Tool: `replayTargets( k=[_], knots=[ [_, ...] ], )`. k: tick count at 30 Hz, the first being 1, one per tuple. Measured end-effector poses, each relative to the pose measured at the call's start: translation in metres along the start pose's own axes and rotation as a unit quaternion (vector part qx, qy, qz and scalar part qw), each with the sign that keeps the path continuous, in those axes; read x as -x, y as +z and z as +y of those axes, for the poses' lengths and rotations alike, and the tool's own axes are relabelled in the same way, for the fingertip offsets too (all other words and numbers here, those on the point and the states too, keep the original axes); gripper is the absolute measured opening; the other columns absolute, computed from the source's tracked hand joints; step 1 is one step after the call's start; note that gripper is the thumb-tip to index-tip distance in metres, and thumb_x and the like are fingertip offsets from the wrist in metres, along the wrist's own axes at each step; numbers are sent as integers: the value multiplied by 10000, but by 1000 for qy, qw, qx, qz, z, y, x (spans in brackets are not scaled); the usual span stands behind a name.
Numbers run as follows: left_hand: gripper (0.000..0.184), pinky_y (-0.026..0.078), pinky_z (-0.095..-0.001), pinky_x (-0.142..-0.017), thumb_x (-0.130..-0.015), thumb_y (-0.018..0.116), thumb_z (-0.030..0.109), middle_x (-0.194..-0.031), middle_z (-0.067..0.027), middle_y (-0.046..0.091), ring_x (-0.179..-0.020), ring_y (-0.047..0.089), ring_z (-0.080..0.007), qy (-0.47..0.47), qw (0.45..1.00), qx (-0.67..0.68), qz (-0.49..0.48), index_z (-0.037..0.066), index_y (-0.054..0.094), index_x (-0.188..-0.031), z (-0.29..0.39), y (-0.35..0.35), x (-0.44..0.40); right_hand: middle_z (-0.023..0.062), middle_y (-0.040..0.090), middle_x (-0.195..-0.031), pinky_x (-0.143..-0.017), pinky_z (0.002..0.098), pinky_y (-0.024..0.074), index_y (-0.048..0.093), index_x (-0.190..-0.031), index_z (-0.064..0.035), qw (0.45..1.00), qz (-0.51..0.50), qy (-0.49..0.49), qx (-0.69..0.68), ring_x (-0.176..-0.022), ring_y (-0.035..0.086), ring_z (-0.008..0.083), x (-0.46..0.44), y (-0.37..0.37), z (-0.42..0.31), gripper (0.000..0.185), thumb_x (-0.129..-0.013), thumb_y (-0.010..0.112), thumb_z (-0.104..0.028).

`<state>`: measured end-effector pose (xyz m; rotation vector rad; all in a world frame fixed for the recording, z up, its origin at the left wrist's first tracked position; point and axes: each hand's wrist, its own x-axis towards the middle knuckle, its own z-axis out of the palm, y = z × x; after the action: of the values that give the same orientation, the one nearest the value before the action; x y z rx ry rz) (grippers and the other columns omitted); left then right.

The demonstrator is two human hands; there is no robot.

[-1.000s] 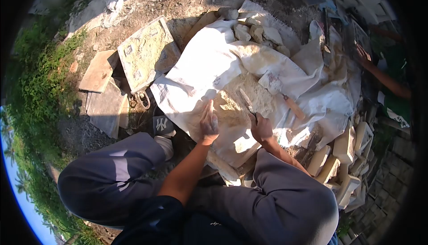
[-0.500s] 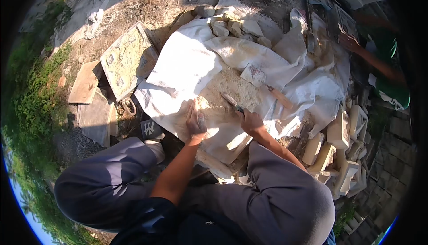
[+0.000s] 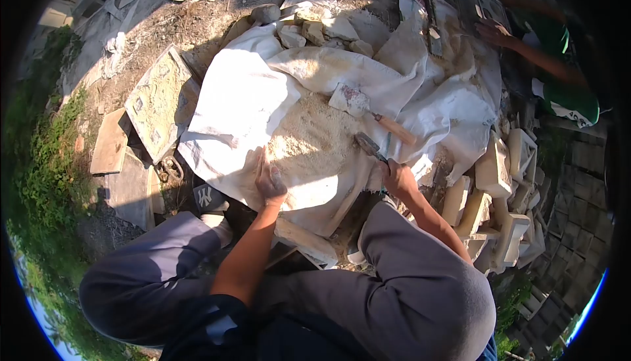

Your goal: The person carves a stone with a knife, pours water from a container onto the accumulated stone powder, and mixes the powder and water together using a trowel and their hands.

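Note:
A heap of pale sandy powder (image 3: 315, 128) lies on a white woven sheet (image 3: 230, 98). My left hand (image 3: 271, 183) rests at the near left edge of the heap, fingers stretched out and touching the sheet or powder, with nothing seen in it. In my right hand (image 3: 398, 178) is a small trowel (image 3: 368, 144), gripped by its handle. Its dusty blade is above the sheet, to the right of the heap. Beyond it, a scraper with a wooden handle (image 3: 394, 129) lies with its powder-caked blade against the heap's far right side.
Broken stone lumps (image 3: 313, 31) and a mallet-like tool (image 3: 266, 13) sit along the sheet's far edge. Pale cast blocks (image 3: 493, 167) are stacked at right. A powder-coated board (image 3: 161, 105) leans at left. Another person's hand (image 3: 496, 34) works at upper right.
My right hand has drawn the trowel from the powder to the right, away from my left hand. The left hand stays by the heap. The whole view has shifted slightly.

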<state>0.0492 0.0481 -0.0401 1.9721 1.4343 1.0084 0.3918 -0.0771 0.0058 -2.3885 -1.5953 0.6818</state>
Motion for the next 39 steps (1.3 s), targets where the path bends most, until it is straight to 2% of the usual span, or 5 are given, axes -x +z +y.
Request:
replayTargets(
  k=[5,9,23,26,39],
  knots=[
    [553,399,-473,-1101,-1060,324,334,-1322,-299,583,-1268,539,-457,4,999,-36,13,-102,536,-1325,2,1,1,274,634,-702,-602,545,504,589,-866,-16,996,11,-39,-83,-693,632,486,4,-8,-9,356,-981,574,-352],
    [565,401,-459,-1095,-1062,324,345,-1319,-306,581,-1268,537,-459,-7,1000,-20,12,-108,534,-1326,4,0,0,258,619,-670,-586,532,489,580,-861,-3,999,-30,-33,23,-665,626,476,0,2,-4,321,-970,607,-304],
    [552,390,-463,-1103,-1065,318,338,-1328,-301,575,-1285,520,-461,8,1000,-23,6,-91,526,-1342,5,-2,-2,278,628,-689,-627,557,510,589,-881,-9,996,-4,-63,-61,-688,634,489,6,-8,-9,351,-961,592,-350],
    [553,386,-466,-1109,-1065,315,340,-1335,-297,572,-1287,516,-465,-2,1000,-17,1,-87,521,-1350,6,-2,3,269,627,-680,-606,546,513,589,-890,-17,996,-65,-40,48,-673,636,478,5,2,-4,334,-965,589,-343],
    [546,377,-478,-1122,-1067,315,330,-1329,-293,578,-1278,528,-457,26,999,-15,11,-88,512,-1359,2,0,-1,247,640,-708,-603,529,504,585,-896,-30,996,-63,-68,12,-679,636,459,-4,-15,-13,264,-947,611,-288]
  ],
)
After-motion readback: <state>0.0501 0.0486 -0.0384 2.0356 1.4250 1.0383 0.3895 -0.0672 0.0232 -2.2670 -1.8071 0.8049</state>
